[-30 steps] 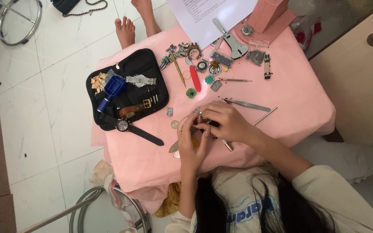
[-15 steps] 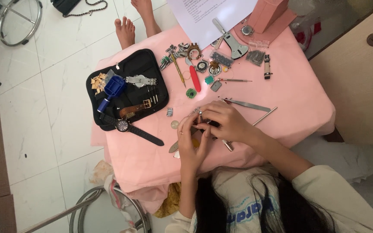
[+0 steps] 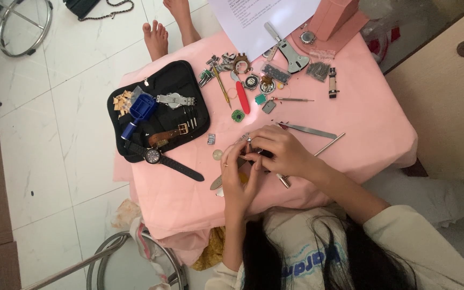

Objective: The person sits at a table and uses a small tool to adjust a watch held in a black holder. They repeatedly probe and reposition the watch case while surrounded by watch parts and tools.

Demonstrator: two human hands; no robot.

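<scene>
Both my hands meet over the near middle of the pink-covered table (image 3: 350,113). My left hand (image 3: 237,180) and my right hand (image 3: 283,153) pinch a small metal watch part (image 3: 248,139) between their fingertips. The part is mostly hidden by my fingers. Under my hands lie a flat metal blade (image 3: 216,182) and a short silver tool (image 3: 283,181). A small metal link (image 3: 210,139) and a round coin-like piece (image 3: 217,154) lie just left of my hands.
A black tool pouch (image 3: 200,115) at the left holds a blue tool (image 3: 138,113), a silver watch (image 3: 175,100) and a brown-strapped watch (image 3: 165,137); a black watch (image 3: 154,156) lies at its edge. Tweezers (image 3: 310,130), a red tool (image 3: 243,98), several small parts, paper (image 3: 253,21) and a pink box (image 3: 339,16) lie beyond. Another person's bare feet (image 3: 157,37) rest past the far edge.
</scene>
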